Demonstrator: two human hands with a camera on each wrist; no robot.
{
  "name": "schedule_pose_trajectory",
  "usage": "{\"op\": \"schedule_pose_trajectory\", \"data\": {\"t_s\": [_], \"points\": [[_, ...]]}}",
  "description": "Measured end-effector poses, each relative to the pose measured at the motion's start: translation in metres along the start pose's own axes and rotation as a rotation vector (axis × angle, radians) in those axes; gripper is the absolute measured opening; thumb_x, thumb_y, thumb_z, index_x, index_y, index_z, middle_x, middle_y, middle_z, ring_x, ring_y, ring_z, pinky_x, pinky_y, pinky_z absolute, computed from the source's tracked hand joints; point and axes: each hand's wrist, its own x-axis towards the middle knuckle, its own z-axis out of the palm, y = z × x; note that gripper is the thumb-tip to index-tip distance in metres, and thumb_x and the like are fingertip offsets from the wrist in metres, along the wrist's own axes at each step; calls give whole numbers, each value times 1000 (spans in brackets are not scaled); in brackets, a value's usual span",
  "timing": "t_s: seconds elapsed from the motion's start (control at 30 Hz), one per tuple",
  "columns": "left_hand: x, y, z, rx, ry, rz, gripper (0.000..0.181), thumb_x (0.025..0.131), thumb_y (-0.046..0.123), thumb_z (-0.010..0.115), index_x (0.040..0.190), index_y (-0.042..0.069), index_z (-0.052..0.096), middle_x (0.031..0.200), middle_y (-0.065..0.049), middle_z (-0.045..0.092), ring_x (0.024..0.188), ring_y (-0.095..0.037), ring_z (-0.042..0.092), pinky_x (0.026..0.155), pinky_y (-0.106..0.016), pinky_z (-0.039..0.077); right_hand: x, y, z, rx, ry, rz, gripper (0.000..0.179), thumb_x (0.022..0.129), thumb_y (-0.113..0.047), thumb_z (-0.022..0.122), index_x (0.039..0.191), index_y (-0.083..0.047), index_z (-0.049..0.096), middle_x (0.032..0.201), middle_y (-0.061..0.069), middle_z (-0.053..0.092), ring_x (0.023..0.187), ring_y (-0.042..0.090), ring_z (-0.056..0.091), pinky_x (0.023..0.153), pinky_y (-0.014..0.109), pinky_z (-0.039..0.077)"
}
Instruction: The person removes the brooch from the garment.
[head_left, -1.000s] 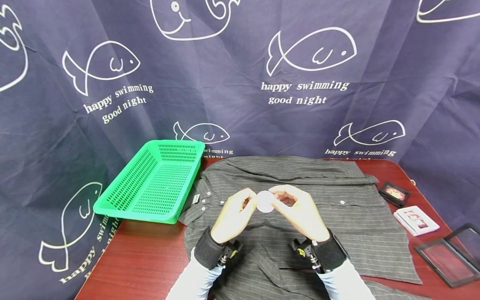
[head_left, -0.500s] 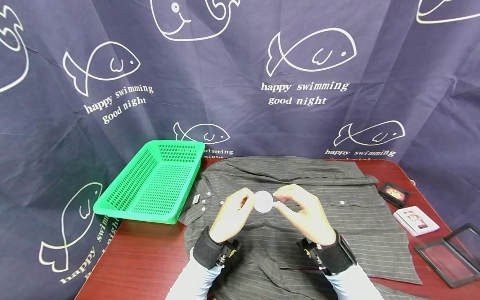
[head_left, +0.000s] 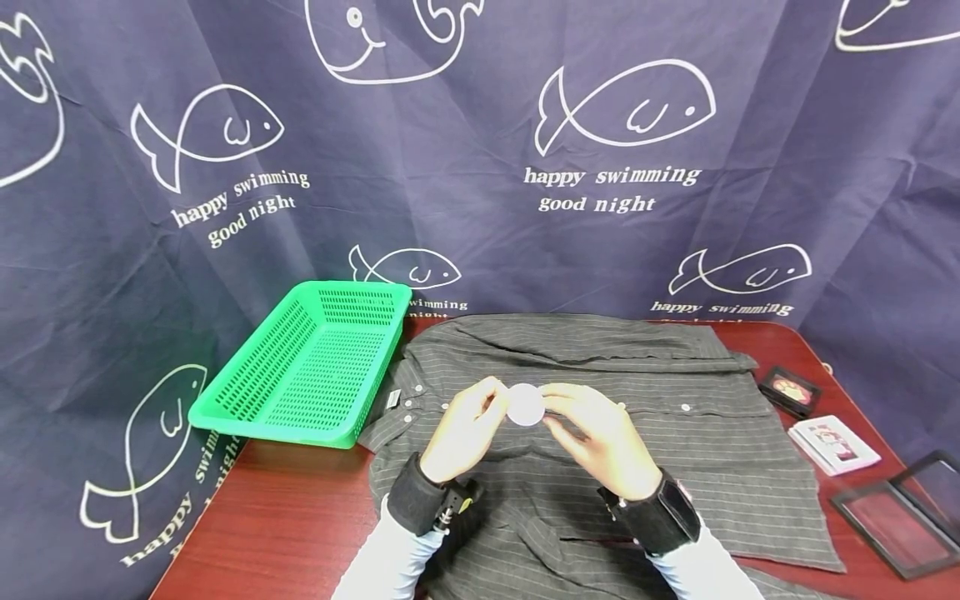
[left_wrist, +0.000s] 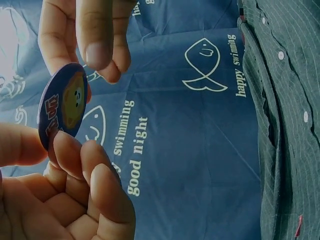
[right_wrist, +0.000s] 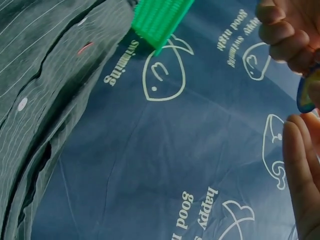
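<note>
A thin round cartoon disc (left_wrist: 70, 102), badge-like, shows a blue rim, a yellow figure and red letters in the left wrist view. Its pale back (head_left: 526, 405) faces the head camera. My left hand (head_left: 463, 435) pinches its edge between thumb and index finger. From the other side my right hand (head_left: 602, 442) reaches to the disc, index finger at the edge and partly behind it. The right thumb stands apart from the disc. Below both hands a dark striped shirt (head_left: 705, 467) lies spread on the red table (head_left: 262, 500).
At the left stands a green plastic basket (head_left: 322, 367). Along the right side lie a small black box (head_left: 790, 389), a stack of picture cards (head_left: 834, 444) and a black-framed clear case (head_left: 896, 525). A blue fish-print curtain (head_left: 465, 192) hangs behind the table.
My right hand draws slightly away from the disc, turns, then comes back to its edge. The disc shifts a little left in my left hand's pinch.
</note>
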Motion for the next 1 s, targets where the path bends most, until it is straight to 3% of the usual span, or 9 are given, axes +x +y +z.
{"op": "schedule_pose_trajectory", "data": {"t_s": [0.27, 0.5, 0.63, 0.83, 1.0], "points": [[2, -1, 2, 19, -60, -23, 23, 101, 15, 49, 82, 6, 57, 75, -16, 60, 64, -4, 46, 57, -21, 37, -6, 3, 4, -88, -12, -21, 33, 102, -29, 48, 98, -5, 72, 105, 8, 71, 93, 22, 66, 88, 26, 48], [2, 0, 2, 32, -65, -46, 21, 100, 12, 49, 82, 7, 58, 73, -9, 60, 61, -4, 45, 55, -20, 36, -7, 5, 5, -108, 14, -98, 29, 102, -23, 50, 97, -5, 72, 103, 8, 70, 91, 22, 66, 87, 27, 49], [1, 2, 3, 24, -54, -55, 22, 100, 14, 49, 81, 8, 58, 72, -6, 59, 59, -4, 43, 53, -20, 33, -5, 3, 2, -107, 37, -120, 28, 102, -22, 50, 97, -5, 72, 101, 8, 71, 89, 22, 66, 85, 27, 50], [-3, 3, 4, 41, -9, -33, 29, 103, 23, 48, 83, 7, 60, 75, -7, 61, 66, -5, 49, 60, -21, 40, -4, 2, -1, -99, 66, -116, 27, 102, -22, 51, 94, -5, 71, 98, 8, 71, 86, 22, 67, 80, 27, 51], [-9, -1, 5, 143, 65, 3, 20, 101, 24, 52, 91, 11, 63, 87, -1, 63, 74, -9, 54, 68, -25, 46, -6, 2, -4, -95, 64, -52, 28, 102, -25, 51, 94, -7, 71, 96, 5, 72, 84, 19, 67, 77, 26, 51]]}}
